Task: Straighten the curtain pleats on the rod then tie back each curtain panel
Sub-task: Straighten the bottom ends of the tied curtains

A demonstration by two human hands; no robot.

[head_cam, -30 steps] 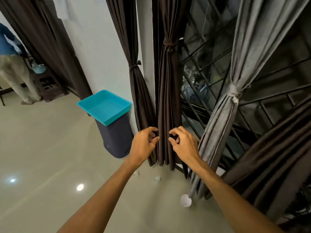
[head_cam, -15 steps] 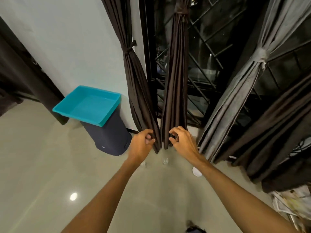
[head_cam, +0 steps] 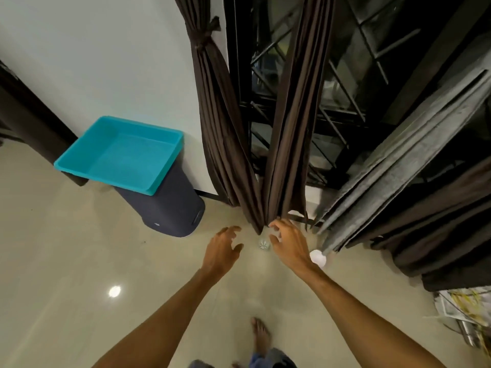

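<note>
Two dark brown curtain panels hang before the barred window. The left brown panel [head_cam: 220, 123] is bound by a brown tie [head_cam: 206, 35] high up. The middle brown panel [head_cam: 291, 128] hangs straight, its hem just above the floor. My left hand [head_cam: 221, 251] is open below the hems, touching nothing. My right hand [head_cam: 288, 241] is open too, fingertips right at the middle panel's bottom edge. A grey curtain panel [head_cam: 403, 160] slants down at the right, beside another dark panel [head_cam: 438, 224].
A dark bin [head_cam: 170, 208] topped by a turquoise tray [head_cam: 119, 155] stands against the white wall at left. A small glinting object [head_cam: 263, 244] and a white disc [head_cam: 318, 257] lie on the tiled floor. Papers [head_cam: 465, 306] lie at lower right. My bare foot [head_cam: 261, 335] is below.
Both hands slid down the middle brown panel to its hem and let go, fingers now spread. The view tilted down toward the floor.
</note>
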